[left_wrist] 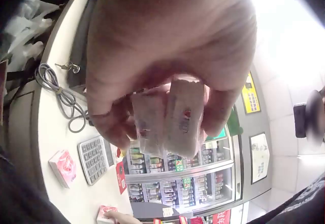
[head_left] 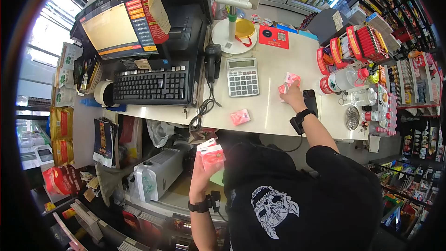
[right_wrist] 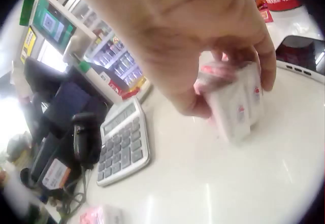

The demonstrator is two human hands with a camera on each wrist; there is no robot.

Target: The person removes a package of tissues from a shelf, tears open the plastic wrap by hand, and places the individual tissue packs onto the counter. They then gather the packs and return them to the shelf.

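Two pink-and-white packets [head_left: 213, 157] are gripped in the left hand [head_left: 202, 175], held up off the counter's front edge. In the left wrist view that hand [left_wrist: 172, 41] pinches the two packets [left_wrist: 184, 117] side by side between thumb and fingers. Over the counter, the right hand [head_left: 293, 96] holds more pink packets [head_left: 289, 83]. The right wrist view shows its fingers and thumb around two packets [right_wrist: 233, 102] at the white surface, the hand [right_wrist: 198, 36] above them. A single pink packet [head_left: 240, 117] lies near the front edge, between the hands, touched by neither.
A calculator [head_left: 243, 77] lies at the counter's middle, with a scanner [head_left: 212, 63] and keyboard [head_left: 151, 85] to its left. Beside the right hand is a phone [head_left: 310, 102]. Bottles [head_left: 341, 80], a metal dish [head_left: 352, 118] and display boxes [head_left: 367, 44] stand at the right.
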